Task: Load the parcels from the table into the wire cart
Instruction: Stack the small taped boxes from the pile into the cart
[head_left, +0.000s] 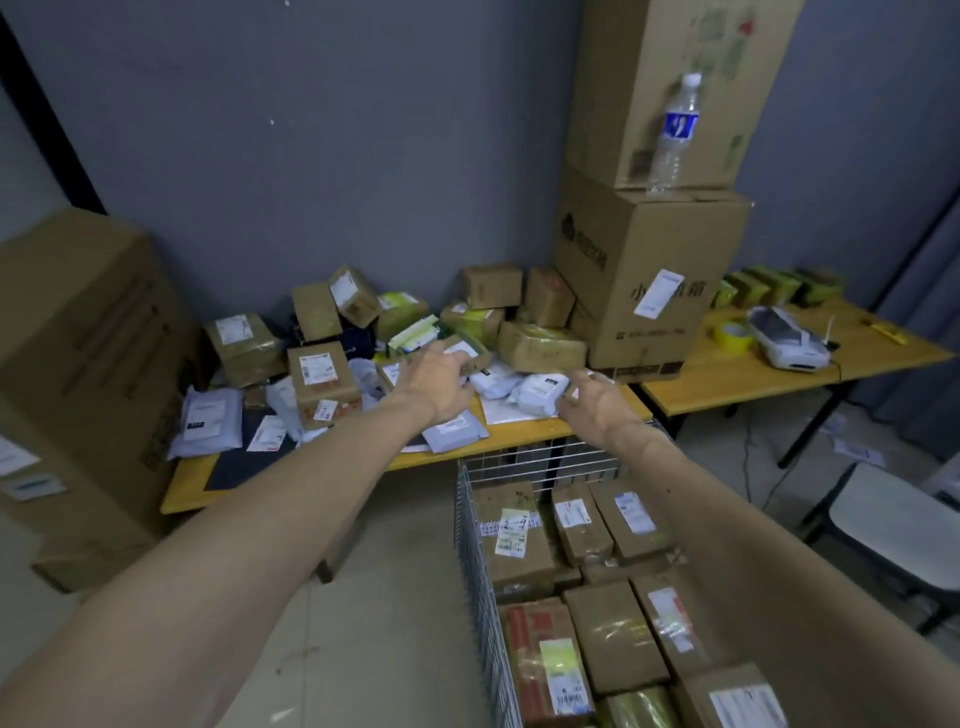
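Observation:
A heap of brown boxes and white mailer bags covers the yellow table (291, 470). My left hand (441, 384) reaches over the heap, and its relaxed fingers touch a small green-edged box (470, 349). To the right, my right hand (592, 402) hovers palm inward beside a white mailer bag (537, 392), fingers loosely spread and holding nothing. The wire cart (470, 545) stands below the table's front edge, at my right forearm. Several taped cardboard parcels (514, 540) lie inside it.
A large cardboard box (78, 364) stands at the left. Two big stacked cartons (649, 280) with a water bottle (675, 130) rise at the table's right end. A second table (737, 384) carries a yellow tape roll (732, 333), a white device (784, 340) and green parcels (769, 286). A chair (893, 519) stands at the right.

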